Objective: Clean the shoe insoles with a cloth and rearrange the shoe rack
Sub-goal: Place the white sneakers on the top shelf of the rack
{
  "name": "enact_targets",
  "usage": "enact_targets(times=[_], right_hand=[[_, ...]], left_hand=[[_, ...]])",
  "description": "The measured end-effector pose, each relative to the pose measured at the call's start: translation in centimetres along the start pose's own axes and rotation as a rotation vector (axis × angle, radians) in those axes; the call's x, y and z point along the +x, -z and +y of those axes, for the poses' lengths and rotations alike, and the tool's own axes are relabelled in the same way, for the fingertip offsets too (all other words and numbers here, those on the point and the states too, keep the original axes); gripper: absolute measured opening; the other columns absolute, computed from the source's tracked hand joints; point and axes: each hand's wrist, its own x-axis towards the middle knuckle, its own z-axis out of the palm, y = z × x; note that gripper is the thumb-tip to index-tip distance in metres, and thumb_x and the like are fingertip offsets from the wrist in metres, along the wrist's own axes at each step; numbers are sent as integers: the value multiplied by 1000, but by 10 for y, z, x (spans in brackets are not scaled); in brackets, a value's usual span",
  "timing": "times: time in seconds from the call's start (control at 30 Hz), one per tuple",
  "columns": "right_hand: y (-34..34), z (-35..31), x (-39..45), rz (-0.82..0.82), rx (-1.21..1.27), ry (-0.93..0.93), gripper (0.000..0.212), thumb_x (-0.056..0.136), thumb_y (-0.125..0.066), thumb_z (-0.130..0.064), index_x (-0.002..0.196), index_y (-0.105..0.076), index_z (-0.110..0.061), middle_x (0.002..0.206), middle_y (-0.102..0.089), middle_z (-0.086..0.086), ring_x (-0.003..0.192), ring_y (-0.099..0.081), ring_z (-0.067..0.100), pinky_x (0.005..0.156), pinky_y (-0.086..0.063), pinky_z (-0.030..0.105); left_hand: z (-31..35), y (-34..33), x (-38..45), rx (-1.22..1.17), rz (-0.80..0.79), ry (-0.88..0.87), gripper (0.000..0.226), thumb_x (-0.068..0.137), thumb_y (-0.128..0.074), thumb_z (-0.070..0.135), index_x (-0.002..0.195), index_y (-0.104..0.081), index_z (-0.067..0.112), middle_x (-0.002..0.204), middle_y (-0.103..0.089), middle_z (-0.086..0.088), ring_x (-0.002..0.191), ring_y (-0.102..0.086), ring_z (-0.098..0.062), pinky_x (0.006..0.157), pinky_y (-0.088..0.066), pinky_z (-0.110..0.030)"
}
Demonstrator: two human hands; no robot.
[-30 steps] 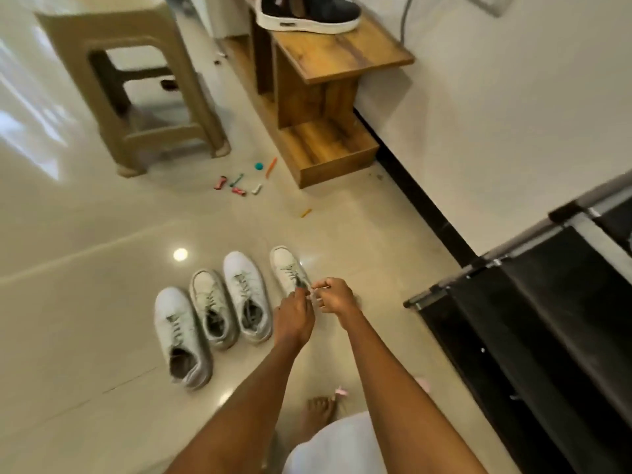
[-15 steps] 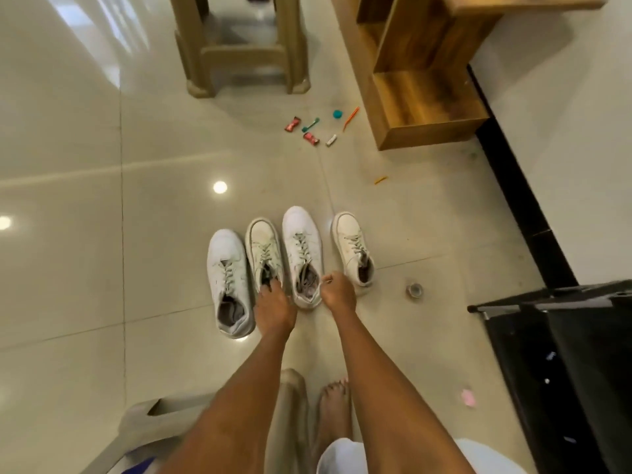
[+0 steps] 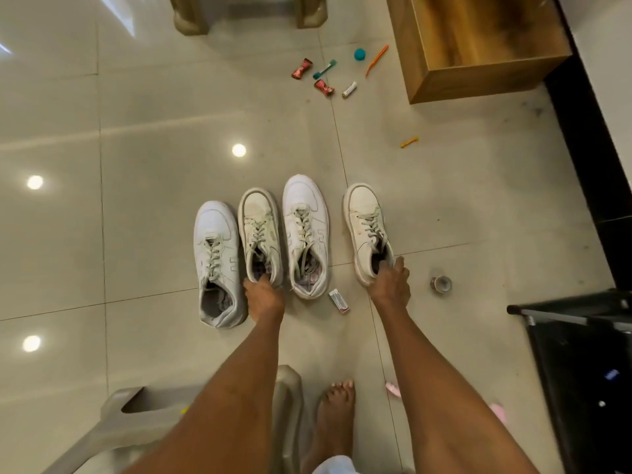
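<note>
The tiled floor (image 3: 136, 206) is filling the head view, reflecting round ceiling lights. A wooden shelf unit (image 3: 478, 53) is standing well beyond the shoes and to their right, against the wall. A black rack (image 3: 581, 364) is sitting to the right of the shoes, nearer the person, with only its corner showing. A grey stool (image 3: 136, 415) is lying just short of the shoes on their left, under the left forearm. Four white shoes are standing in a row on the floor, toes pointing away: the first shoe (image 3: 215, 265) at the left end, the second shoe (image 3: 260, 234) touching it, the third shoe (image 3: 306, 234) just beside that, and the fourth shoe (image 3: 367, 230) a little apart at the right end. The left hand (image 3: 263, 299) is gripping the heel of the second shoe, fingers curling into its opening. The right hand (image 3: 391, 285) is gripping the heel of the fourth shoe, fingers reaching inside its collar. A bare foot (image 3: 337, 412) is resting on the floor short of the third shoe. A tape roll (image 3: 441, 284) is lying just right of the fourth shoe. A small packet (image 3: 339, 301) is lying between the third and fourth shoes, at their heels. Bits of litter (image 3: 325, 75) are lying scattered well beyond the row, near the shelf unit.
</note>
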Motion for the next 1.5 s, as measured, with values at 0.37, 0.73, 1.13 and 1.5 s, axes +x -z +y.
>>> enact_targets(times=[0.37, 0.73, 1.13, 1.5], right_hand=[[5, 6, -24, 8, 39, 78, 28, 90, -60, -22, 114, -63, -8, 117, -54, 14, 109, -54, 29, 82, -47, 33], [114, 6, -157, 152, 234, -78, 30, 89, -59, -35, 110, -64, -14, 114, -61, 12, 106, -59, 29, 81, -46, 32], [248, 67, -328, 546, 281, -261, 29, 91, -54, -40, 105, -61, -15, 103, -68, 9, 97, -63, 27, 76, -48, 34], [333, 125, -489, 899, 163, -303, 33, 93, -48, -42, 104, -58, -13, 100, -67, 10, 94, -62, 30, 68, -40, 34]], left_hand=[[10, 2, -44, -226, 250, -31, 32, 93, -55, 19, 114, -62, -4, 148, -33, -20, 113, -54, -38, 87, -43, -39], [29, 83, -146, -155, 140, -584, 26, 90, -59, 17, 111, -65, 5, 143, -41, -15, 114, -53, -38, 83, -47, -39], [106, 168, -335, -289, 96, -1228, 14, 84, -61, 9, 98, -60, 4, 118, -56, -14, 88, -58, -32, 62, -38, -29], [115, 241, -480, -406, 155, -1556, 19, 88, -61, 15, 103, -58, 4, 120, -54, -15, 97, -58, -29, 69, -46, -31]])
